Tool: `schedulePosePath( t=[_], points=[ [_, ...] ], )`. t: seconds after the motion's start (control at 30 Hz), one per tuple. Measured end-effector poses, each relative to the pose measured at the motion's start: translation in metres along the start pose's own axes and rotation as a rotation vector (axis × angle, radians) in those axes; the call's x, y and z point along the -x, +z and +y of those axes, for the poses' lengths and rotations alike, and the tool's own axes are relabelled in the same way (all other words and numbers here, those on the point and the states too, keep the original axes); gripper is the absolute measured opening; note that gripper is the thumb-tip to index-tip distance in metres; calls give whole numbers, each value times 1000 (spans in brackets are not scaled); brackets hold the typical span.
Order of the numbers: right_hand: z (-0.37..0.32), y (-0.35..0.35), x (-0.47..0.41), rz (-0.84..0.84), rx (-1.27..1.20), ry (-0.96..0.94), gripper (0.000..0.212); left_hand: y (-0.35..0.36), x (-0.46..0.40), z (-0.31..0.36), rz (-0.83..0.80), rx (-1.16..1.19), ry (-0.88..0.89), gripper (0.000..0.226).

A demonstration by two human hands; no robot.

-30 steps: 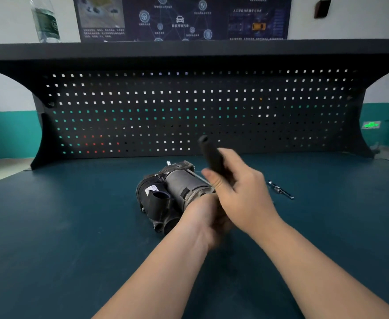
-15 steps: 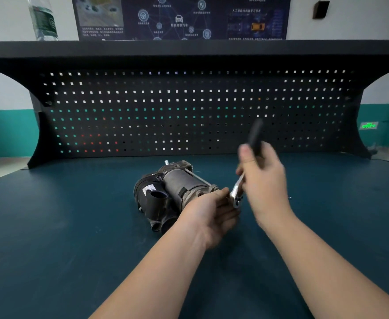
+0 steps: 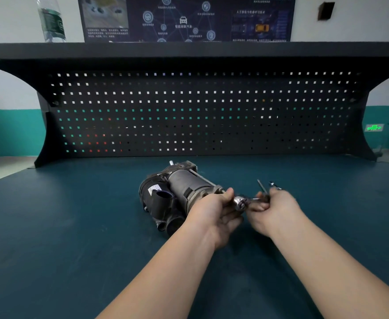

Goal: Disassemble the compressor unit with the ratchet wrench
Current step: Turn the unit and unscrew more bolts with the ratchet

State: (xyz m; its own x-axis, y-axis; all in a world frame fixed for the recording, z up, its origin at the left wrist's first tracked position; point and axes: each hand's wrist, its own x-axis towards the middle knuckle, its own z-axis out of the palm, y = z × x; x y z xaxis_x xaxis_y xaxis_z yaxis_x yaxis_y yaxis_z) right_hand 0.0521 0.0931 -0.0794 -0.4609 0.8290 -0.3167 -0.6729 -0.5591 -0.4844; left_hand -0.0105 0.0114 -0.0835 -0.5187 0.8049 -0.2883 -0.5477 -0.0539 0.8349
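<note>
The compressor unit [image 3: 177, 192], grey metal with black plastic ducts, lies on its side in the middle of the dark teal bench. My left hand [image 3: 214, 212] grips its near right end. The ratchet wrench [image 3: 241, 202] has its shiny head against that end, just right of my left fingers. My right hand [image 3: 274, 208] holds the wrench handle, which lies low and points right, mostly hidden under the fingers.
A small metal tool bit [image 3: 274, 185] lies on the bench just behind my right hand. A black pegboard back panel [image 3: 200, 111] with a shelf closes the far side. A plastic bottle [image 3: 50, 19] stands on the shelf at the left.
My right hand has swung the wrench handle from upright above the compressor down and to the right. My left hand has kept its grip on the compressor's end.
</note>
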Motion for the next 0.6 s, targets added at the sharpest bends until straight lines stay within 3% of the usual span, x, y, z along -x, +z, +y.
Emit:
schedulePosePath(
  t=[0.07,0.13,0.23,0.3,0.37,0.43,0.47,0.53,0.6],
  points=[
    [3,1,-1,-26,35,-31,29,0,0,-1,-7,-4,6,14],
    [2,7,3,-186,255,-358,20,-1,0,-1,-14,-20,5,18],
    [1,12,19,-606,915,-1004,3,-1,1,-3,-59,-59,5,22],
    [8,8,23,-808,1268,-1248,18,-3,0,-3,-107,-39,17,29],
    [14,7,27,-803,1322,-1314,18,-6,-1,-3,-101,12,29,38],
    [10,9,23,-645,1078,-1175,6,-5,-1,-2,-55,-12,24,28],
    [7,10,18,-501,911,-1038,10,-4,0,-2,-30,-18,19,23],
    [-1,9,4,-186,476,-524,20,-2,0,-1,0,-9,11,19],
    [-1,1,-2,8,70,-31,27,0,0,-1,2,-4,2,16]
  ],
)
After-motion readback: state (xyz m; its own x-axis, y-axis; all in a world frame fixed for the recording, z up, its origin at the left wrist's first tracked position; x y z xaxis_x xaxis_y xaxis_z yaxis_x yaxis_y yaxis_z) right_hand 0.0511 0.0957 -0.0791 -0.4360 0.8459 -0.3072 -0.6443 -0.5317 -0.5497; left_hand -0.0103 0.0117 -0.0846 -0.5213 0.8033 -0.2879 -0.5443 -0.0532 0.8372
